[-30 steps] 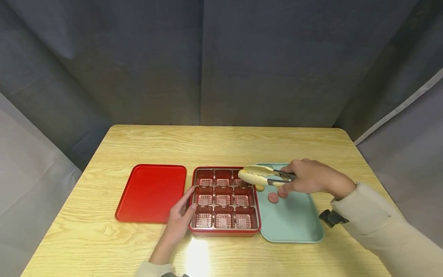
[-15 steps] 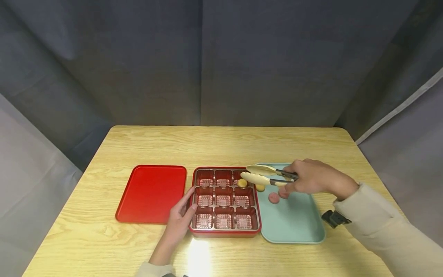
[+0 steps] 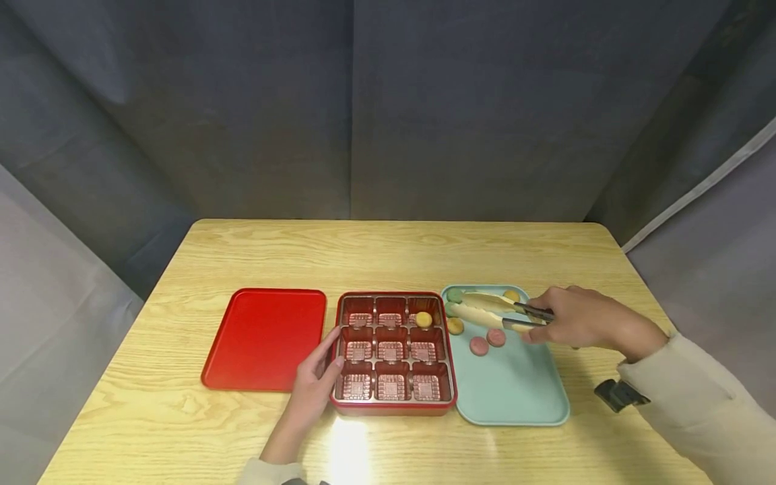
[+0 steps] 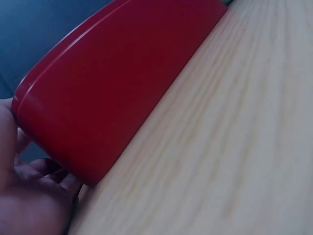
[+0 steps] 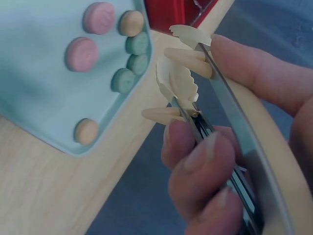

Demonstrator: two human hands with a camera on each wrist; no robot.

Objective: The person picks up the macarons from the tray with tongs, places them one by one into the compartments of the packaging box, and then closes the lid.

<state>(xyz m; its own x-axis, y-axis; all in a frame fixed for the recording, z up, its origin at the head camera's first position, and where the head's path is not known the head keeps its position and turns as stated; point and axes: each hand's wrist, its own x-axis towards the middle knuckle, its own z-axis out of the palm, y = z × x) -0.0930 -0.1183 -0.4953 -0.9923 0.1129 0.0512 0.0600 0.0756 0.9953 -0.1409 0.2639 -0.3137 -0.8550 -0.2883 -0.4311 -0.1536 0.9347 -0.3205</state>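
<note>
My left hand (image 3: 315,380) rests against the left side of a red box (image 3: 394,408), thumb and index fingertips at its rim. In the left wrist view its fingers (image 4: 46,169) touch the box's outer wall. The box has a divided insert with nine square compartments in rows. A yellow macaron (image 3: 424,319) sits in the back right compartment. My right hand (image 3: 576,316) grips tongs (image 3: 485,308) with cream scalloped tips, over the light green tray (image 3: 515,397). The tong tips stand apart with nothing between them in the right wrist view.
On the tray lie two pink macarons (image 5: 82,54), several green macarons (image 5: 123,81) along the edge, and yellow macarons (image 3: 455,326) near the box and at the back. A red lid (image 3: 267,340) lies flat left of the box. Dark curtains (image 3: 388,114) hang behind the table.
The tongs spread and let go of the yellow macaron in the back right compartment. My right hand then moved right with the tongs, over the tray. My left hand stayed put.
</note>
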